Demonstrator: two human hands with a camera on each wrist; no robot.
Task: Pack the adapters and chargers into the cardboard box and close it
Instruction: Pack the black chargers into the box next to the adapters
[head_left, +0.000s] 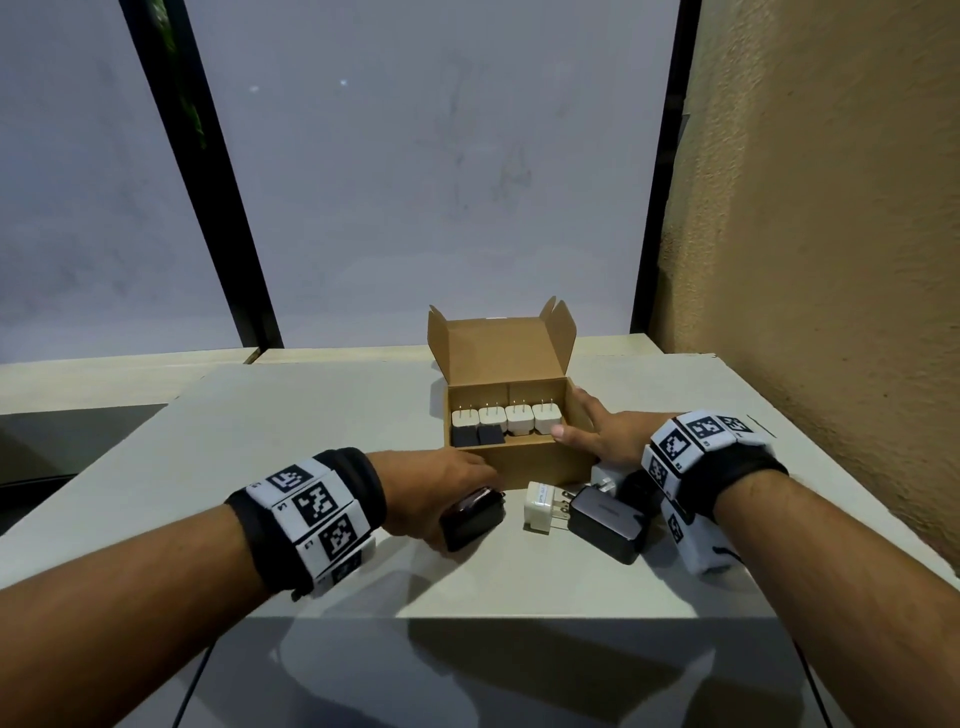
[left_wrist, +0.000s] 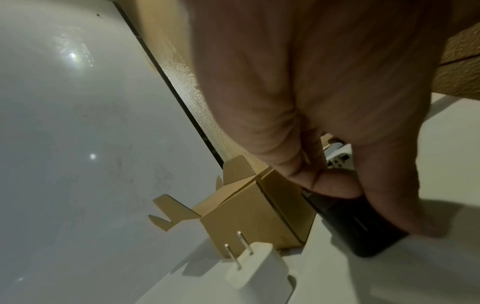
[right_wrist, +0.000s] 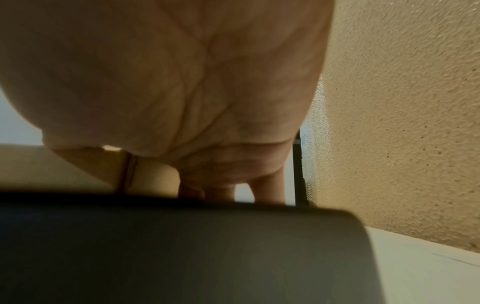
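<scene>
Meanwhile left hand fingers grip black charger on surface, just before open cardboard box; box lies ahead-right. Right hand, fingers spread, steadies box's right wall.

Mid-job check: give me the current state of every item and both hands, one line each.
cardboard box: open, lid flap standing up at the back.
white adapters: four in a row inside the box, prongs up.
black adapters: two inside, front left.
black charger: on the table, gripped by left hand.
right hand: fingers straight, resting on the box's right front corner.
loose white adapter: lying on the table.
large black charger: lying on the table.
</scene>
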